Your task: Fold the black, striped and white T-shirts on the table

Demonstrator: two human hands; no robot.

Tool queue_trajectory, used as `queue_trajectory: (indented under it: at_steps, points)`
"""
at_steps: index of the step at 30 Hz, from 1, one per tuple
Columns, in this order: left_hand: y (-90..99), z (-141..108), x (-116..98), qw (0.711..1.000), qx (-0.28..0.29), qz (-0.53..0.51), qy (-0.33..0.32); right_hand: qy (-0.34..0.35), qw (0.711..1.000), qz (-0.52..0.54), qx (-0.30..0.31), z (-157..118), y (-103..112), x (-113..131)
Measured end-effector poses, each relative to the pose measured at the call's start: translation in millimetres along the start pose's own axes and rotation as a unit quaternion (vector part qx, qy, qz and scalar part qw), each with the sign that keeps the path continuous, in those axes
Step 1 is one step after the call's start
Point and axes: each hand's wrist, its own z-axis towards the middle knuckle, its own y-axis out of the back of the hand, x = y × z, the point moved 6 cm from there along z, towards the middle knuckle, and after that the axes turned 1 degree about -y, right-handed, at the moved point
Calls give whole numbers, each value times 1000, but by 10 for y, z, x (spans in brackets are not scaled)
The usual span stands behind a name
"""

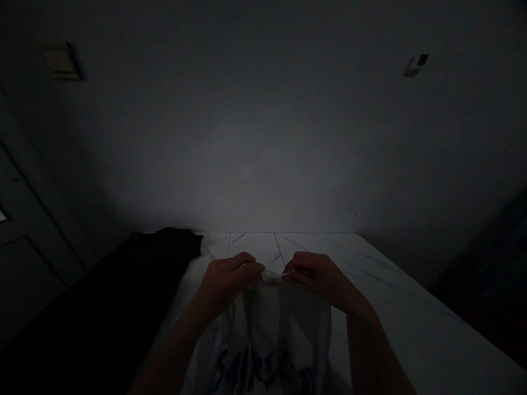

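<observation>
A white T-shirt (265,323) with dark lettering across its front hangs from both hands over the table. My left hand (233,274) pinches its top edge on one side, fingers closed on the cloth. On the other side my right hand (313,271) grips the same edge between thumb and fingers. A short stretch of the edge shows between the two hands. The shirt's lower part runs out of view at the bottom. Dim light hides the finer folds.
A pale marble-patterned table (382,296) reaches back to a grey wall (263,137). Dark black cloth (119,307) covers its left side. A door (24,241) stands at the far left. Small fixtures sit on the wall, a switch plate (61,59) and a white holder (418,61).
</observation>
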Motion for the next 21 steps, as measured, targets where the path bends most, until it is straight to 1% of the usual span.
queue_trajectory:
  at_steps: [1, 3, 5, 6, 7, 8, 9, 10, 12, 13, 14, 15, 16, 17, 18, 19, 20, 21]
  points:
    - [25, -33, 135, 998, 32, -4, 46, -6, 1000, -12, 5, 6, 36, -60]
    - [124, -116, 486, 984, 96, -18, 149, -4, 998, -50, 25, 51, 142, -190]
    - [285, -171, 856, 959, 157, -36, 234, 10, 994, -91, 55, 155, 305, -298]
    - [377, -161, 1015, 944, 193, -45, 263, 17, 992, -109, 68, 235, 410, -331]
    - [479, -111, 1142, 931, 229, -50, 280, 21, 988, -130, 78, 339, 535, -343]
    - [601, -9, 1235, 921, 259, -51, 286, 24, 984, -156, 79, 467, 683, -328]
    - [743, 149, 1293, 916, 281, -48, 283, 25, 980, -184, 70, 620, 858, -281]
    - [914, 362, 1320, 916, 291, -35, 275, 25, 975, -213, 53, 791, 1059, -200]
    - [1349, 917, 1296, 931, 265, 15, 251, 20, 965, -261, -7, 1152, 1528, 60]
    - [1607, 1224, 1251, 942, 231, 57, 238, 16, 959, -280, -49, 1316, 1786, 232]
    - [1881, 1526, 1181, 953, 181, 106, 219, 15, 948, -301, -103, 1453, 2048, 425]
    - [2163, 1795, 1097, 960, 113, 155, 205, 17, 926, -331, -180, 1542, 2315, 636]
    - [2439, 2013, 998, 960, 28, 202, 190, 16, 894, -364, -261, 1582, 2551, 839]
    - [2675, 2163, 902, 953, -54, 239, 180, 11, 856, -395, -333, 1579, 2740, 1012]
    - [2853, 2247, 827, 939, -121, 267, 179, -4, 823, -425, -378, 1560, 2868, 1133]
    - [2966, 2279, 782, 926, -164, 285, 187, -23, 805, -455, -380, 1550, 2932, 1192]
    - [3017, 2275, 770, 917, -180, 294, 201, -42, 804, -483, -344, 1557, 2940, 1188]
    - [3020, 2249, 781, 914, -172, 296, 218, -59, 809, -508, -291, 1560, 2917, 1137]
